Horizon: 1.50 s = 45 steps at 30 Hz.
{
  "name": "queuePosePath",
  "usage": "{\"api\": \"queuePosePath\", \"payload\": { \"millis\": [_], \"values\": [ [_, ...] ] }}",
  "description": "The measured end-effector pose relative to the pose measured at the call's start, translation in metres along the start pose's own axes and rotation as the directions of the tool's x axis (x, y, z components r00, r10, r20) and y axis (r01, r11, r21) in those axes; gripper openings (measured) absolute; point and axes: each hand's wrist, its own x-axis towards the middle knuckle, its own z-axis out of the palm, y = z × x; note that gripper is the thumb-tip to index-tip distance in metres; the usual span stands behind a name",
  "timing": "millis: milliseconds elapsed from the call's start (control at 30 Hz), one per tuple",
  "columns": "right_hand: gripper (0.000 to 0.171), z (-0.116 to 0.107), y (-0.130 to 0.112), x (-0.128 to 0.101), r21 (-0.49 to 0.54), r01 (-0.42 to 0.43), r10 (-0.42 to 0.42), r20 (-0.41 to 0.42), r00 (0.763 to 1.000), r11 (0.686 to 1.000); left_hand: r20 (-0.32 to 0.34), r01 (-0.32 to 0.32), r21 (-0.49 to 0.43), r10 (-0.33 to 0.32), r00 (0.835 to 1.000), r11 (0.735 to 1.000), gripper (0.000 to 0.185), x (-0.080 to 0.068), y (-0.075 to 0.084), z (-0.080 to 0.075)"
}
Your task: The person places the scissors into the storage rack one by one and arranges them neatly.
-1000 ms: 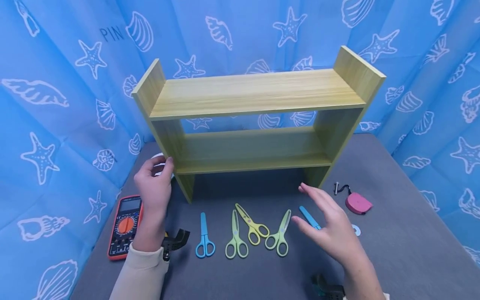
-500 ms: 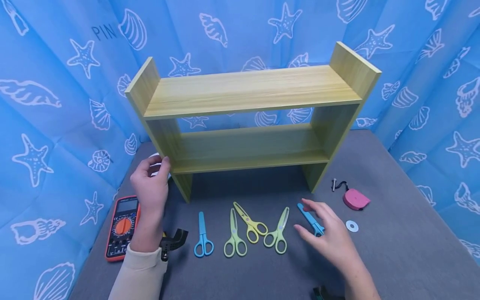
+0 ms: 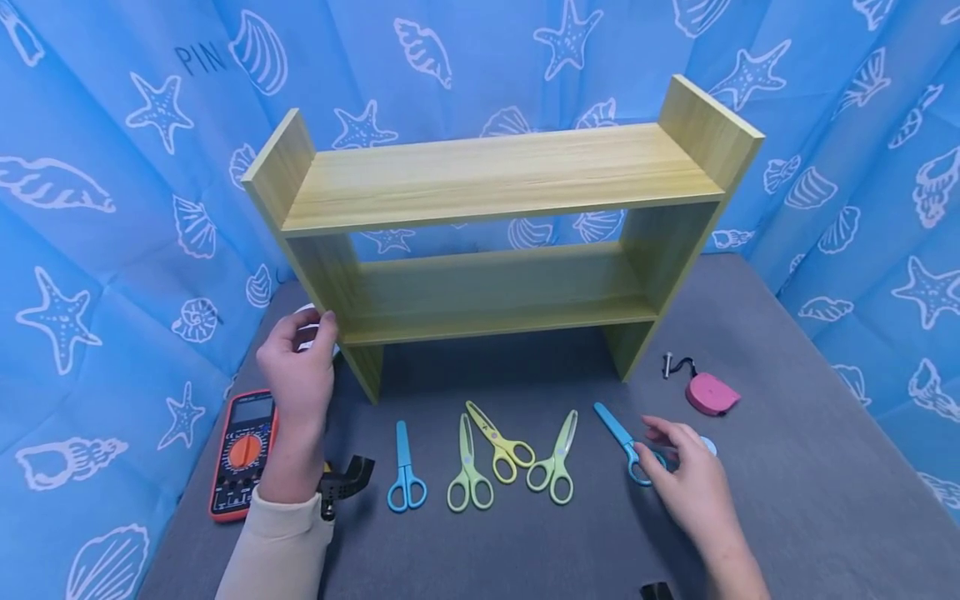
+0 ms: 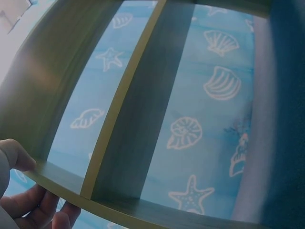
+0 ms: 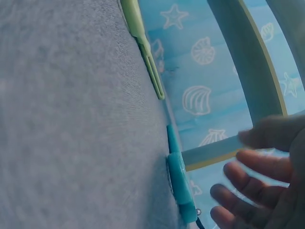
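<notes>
Since a second ago the right hand (image 3: 693,483) has dropped from above the worktop (image 3: 787,500) down to the blue scissors (image 3: 626,442) at the right end of the row; its curled fingers (image 3: 660,433) now reach the handle loops, though whether they have truly closed on them cannot be told from the head view, and in the right wrist view the fingers (image 5: 248,191) hang just beside the blue handle (image 5: 180,186) with a sliver of gap. The left hand (image 3: 300,375) has kept its place, its thumb (image 4: 16,155) and fingers pinching the left side panel of the wooden shelf (image 3: 487,179), which stands upright on the worktop beyond both hands. Nearest the person, just right of the left sleeve (image 3: 277,542), lies a black clamp (image 3: 345,483), and left of that wrist an orange meter (image 3: 243,454). Between the two hands a row of scissors lies on the grey surface, blades pointing toward the shelf: another blue pair (image 3: 406,471) closest to the left hand, then a green pair (image 3: 468,467), a yellow pair (image 3: 498,442) crossing just beside it, and another green pair (image 3: 557,467) next to the right hand's blue ones. Just beyond the right hand's knuckles a small white ring (image 3: 707,444) peeks out, and farther off to its right sits a pink tape measure (image 3: 711,394) with a short black strap. Behind everything hangs a blue curtain (image 3: 112,208) printed with shells and starfish.
</notes>
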Motion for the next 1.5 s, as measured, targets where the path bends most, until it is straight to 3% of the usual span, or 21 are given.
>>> {"api": "queuePosePath", "payload": {
  "millis": [200, 333, 833, 1167, 1500],
  "values": [
    [0.027, -0.002, 0.008, 0.001, -0.061, -0.134, 0.138, 0.063, 0.988, 0.989, -0.003, -0.001, 0.004, 0.001, 1.0, 1.0, 0.022, 0.0, 0.002, 0.0],
    [0.021, -0.003, 0.012, 0.003, -0.112, -0.181, 0.194, 0.13, 0.972, 0.977, -0.005, -0.009, 0.005, 0.009, 1.0, 1.0, 0.022, 0.0, 0.002, 0.0],
    [0.013, 0.001, 0.02, 0.009, -0.206, -0.245, 0.28, 0.163, 0.946, 0.947, -0.001, -0.027, 0.013, 0.027, 1.0, 1.0, 0.021, -0.001, -0.002, 0.001],
    [0.017, -0.006, 0.01, 0.002, -0.126, -0.233, 0.251, 0.154, 0.956, 0.964, 0.001, -0.037, 0.01, 0.037, 0.999, 0.999, 0.02, -0.001, 0.001, 0.0],
    [0.028, -0.047, -0.027, 0.007, 0.019, -0.352, 0.348, 0.105, 0.932, 0.936, -0.013, -0.072, 0.005, 0.072, 0.997, 0.997, 0.018, -0.001, -0.002, 0.0]
  ]
}}
